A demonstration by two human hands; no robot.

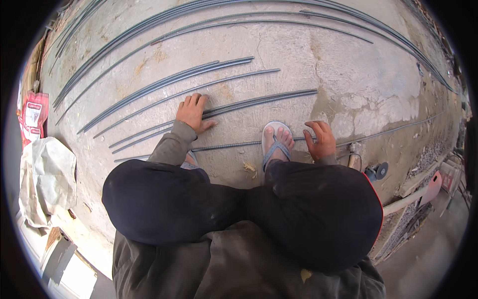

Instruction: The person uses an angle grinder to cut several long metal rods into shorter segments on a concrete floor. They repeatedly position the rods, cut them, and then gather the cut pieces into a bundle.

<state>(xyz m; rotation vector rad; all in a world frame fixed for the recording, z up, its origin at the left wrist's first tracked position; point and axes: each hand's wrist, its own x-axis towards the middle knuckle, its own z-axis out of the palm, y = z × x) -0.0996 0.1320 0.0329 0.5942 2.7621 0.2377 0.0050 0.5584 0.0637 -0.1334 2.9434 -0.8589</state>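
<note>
Several grey ribbed steel bars lie in rows on the concrete ground before me. My left hand [194,113] rests with its fingers stretched forward and apart, at a small group of rebars [264,100]; part of the bars is hidden under it. Closer to me lies a single rebar [226,146], passing beside my sandalled right foot [277,139]. My right hand [321,140] is low beside that foot, near this bar's right end, its fingers loosely bent and thumb apart. Nothing shows in its grasp.
Shorter rebars [169,79] and long rebars [199,7] lie farther off. A tool with a dark disc [382,170] sits right of my knee. At left are a pale sack [47,174] and a red-and-white bag [35,114]. Planks and rubble line the right edge.
</note>
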